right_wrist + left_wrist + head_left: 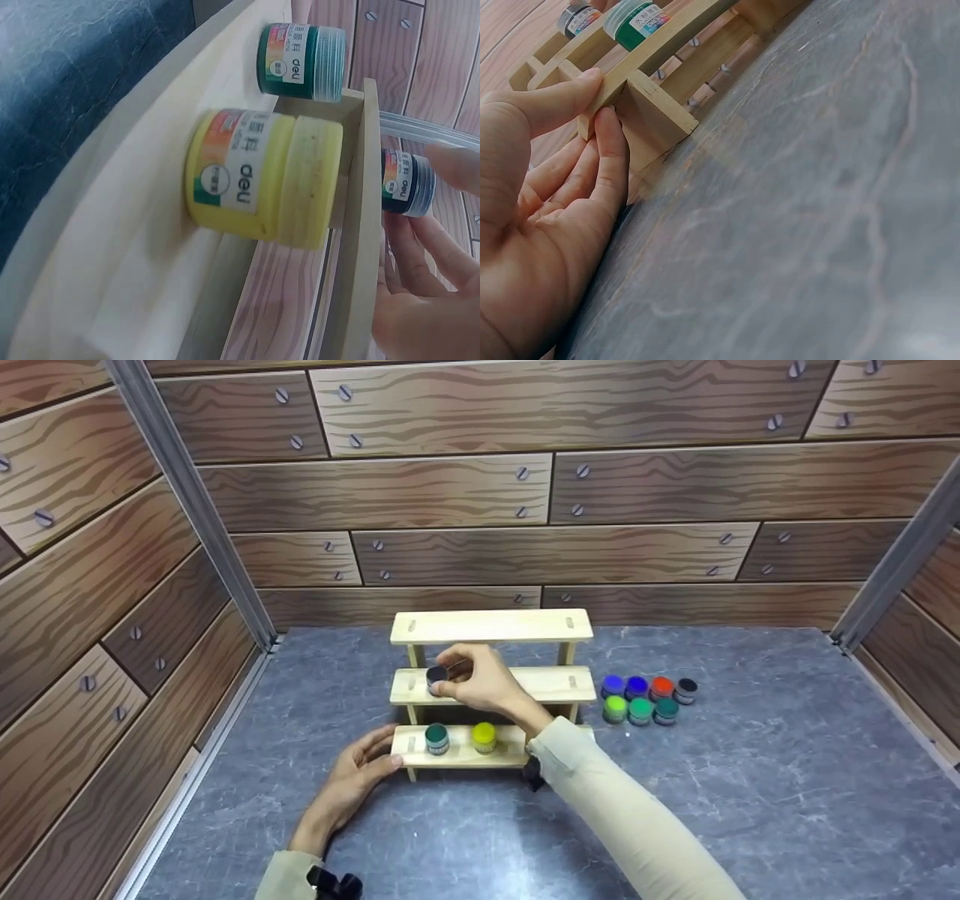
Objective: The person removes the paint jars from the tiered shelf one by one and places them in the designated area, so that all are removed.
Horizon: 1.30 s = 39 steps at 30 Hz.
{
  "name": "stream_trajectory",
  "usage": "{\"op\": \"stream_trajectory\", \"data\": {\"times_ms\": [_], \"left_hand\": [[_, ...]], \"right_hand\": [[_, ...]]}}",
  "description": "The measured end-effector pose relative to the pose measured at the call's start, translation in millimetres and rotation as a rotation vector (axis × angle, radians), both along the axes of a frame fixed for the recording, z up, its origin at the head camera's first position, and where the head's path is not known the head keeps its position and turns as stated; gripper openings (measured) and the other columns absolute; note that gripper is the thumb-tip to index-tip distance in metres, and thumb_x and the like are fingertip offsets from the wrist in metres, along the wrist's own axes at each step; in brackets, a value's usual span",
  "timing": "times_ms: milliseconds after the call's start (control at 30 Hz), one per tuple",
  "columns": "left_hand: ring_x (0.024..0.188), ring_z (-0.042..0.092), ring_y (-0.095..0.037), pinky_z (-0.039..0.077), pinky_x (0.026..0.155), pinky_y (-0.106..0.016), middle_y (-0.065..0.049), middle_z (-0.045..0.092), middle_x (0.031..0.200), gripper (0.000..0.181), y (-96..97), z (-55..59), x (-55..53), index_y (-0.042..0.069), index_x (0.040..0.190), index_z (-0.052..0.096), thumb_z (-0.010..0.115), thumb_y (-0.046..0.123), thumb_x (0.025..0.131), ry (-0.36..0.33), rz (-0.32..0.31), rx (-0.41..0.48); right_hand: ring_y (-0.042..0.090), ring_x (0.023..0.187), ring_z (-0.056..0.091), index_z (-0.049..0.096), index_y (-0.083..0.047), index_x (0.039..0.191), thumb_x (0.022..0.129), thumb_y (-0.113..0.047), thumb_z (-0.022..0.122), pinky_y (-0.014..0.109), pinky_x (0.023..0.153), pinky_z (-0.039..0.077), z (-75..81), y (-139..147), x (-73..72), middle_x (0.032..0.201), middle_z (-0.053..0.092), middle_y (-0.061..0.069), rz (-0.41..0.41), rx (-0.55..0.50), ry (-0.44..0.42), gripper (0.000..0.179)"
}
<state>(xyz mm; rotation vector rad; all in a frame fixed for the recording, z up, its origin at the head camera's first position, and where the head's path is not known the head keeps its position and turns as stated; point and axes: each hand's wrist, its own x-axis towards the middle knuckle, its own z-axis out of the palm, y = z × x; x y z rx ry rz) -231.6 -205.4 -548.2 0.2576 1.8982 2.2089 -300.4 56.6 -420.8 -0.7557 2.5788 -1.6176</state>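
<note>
I watched the right hand (484, 679) pinch a dark jar (435, 678) at the left end of the middle step (549, 684), the left hand (351, 776) gripping the bottom step (460, 744) by its corner. The right sleeve (622, 802) could have brushed the yellow jar (484, 738) over — 1 careless tug, the green jar (436, 739) too.

So the whole spot is boxed in by wood-look walls: back wall (450, 491), left wall (97, 585), and a slice of right wall (926, 664). It's all brown planks in mixed light and dark tones, with kinda cartoony swirly grain and slotted screws (345, 392) near the plank ends. Grey metal bars run up both back corners, left bar (191, 495) and right bar (900, 555). The floor's (750, 795) blue-grey with pale marble veins, plus a bright white glare (499, 847) up front.
</note>
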Motion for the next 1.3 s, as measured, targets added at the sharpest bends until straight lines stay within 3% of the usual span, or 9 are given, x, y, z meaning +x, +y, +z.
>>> {"op": "stream_trajectory", "data": {"times_ms": [300, 700, 1033, 1300], "left_hand": [[0.125, 0.064, -0.016, 0.055, 0.104, -0.025, -0.033, 0.038, 0.163, 0.077, 0.1, -0.4, 3.0, -0.009, 0.164, 0.027, 0.069, 0.005, 0.101, -0.004, -0.025, 0.000], [0.125, 0.066, -0.018, 0.056, 0.107, -0.030, -0.034, 0.038, 0.163, 0.077, -0.1, -2.8, 2.8, -0.010, 0.162, 0.029, 0.071, 0.004, 0.099, 0.008, -0.007, 0.003], [0.124, 0.066, -0.019, 0.056, 0.106, -0.030, -0.031, 0.041, 0.162, 0.077, -1.3, 0.6, 0.7, -0.008, 0.163, 0.032, 0.072, 0.003, 0.099, 0.000, 0.013, -0.014], [0.123, 0.065, -0.016, 0.056, 0.104, -0.027, -0.034, 0.042, 0.159, 0.075, -1.5, -1.0, 0.6, -0.010, 0.162, 0.031, 0.071, 0.006, 0.100, 0.025, -0.008, -0.035]], "right_hand": [[0.024, 0.095, 0.074, 0.076, 0.000, 0.119, 0.086, -0.009, 0.087, 0.030, 0.090, 0.062, -3.0, -2, 0.3, 0.108, 0.078, 0.015, -0.014, 0.017, 0.011, 0.036], [0.019, 0.089, 0.073, 0.077, 0.000, 0.116, 0.087, -0.009, 0.085, 0.029, 0.085, 0.063, 4.6, 4, 5.6, 0.106, 0.078, 0.013, -0.037, 0.046, 0.026, 0.032], [0.026, 0.092, 0.077, 0.075, 0.001, 0.121, 0.088, -0.010, 0.084, 0.031, 0.082, 0.065, 19.0, 32, 7.8, 0.107, 0.078, 0.016, -0.040, 0.021, 0.020, 0.036], [0.028, 0.094, 0.077, 0.077, -0.001, 0.118, 0.086, -0.011, 0.086, 0.034, 0.086, 0.065, 27.9, 63, 15.7, 0.106, 0.078, 0.016, -0.077, 0.039, 0.057, 0.035]]}}
